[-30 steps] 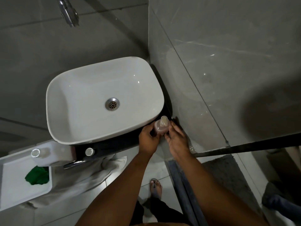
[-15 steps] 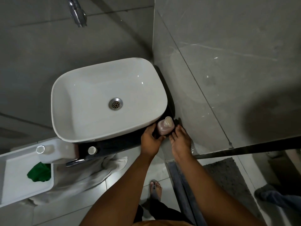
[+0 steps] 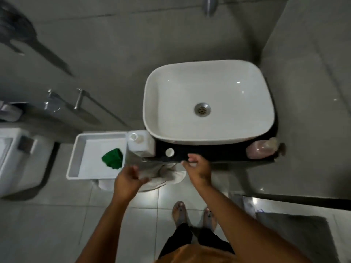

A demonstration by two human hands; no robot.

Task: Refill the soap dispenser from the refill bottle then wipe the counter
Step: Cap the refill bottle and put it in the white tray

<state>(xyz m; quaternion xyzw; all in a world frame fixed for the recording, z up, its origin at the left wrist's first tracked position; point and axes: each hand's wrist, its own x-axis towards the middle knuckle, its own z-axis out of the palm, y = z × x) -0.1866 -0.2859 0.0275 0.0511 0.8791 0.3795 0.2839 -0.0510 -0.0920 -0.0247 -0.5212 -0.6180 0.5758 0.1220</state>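
Soap dispenser [image 3: 261, 149] sits on counter [image 3: 218, 154], right of both empty hands.

White basin [image 3: 209, 88] with a silver drain [image 3: 202, 109], on a black counter [image 3: 218, 151]. Pale pink dispenser [image 3: 261, 149] to the right of the hands. White refill bottle [image 3: 141, 142] and white cap [image 3: 169, 152] just above the hands. White tray [image 3: 79, 149] holding a green cloth [image 3: 112, 158], left of the hands. Grey wall tiles; pale grey floor tiles. Orange shirt, black trousers.
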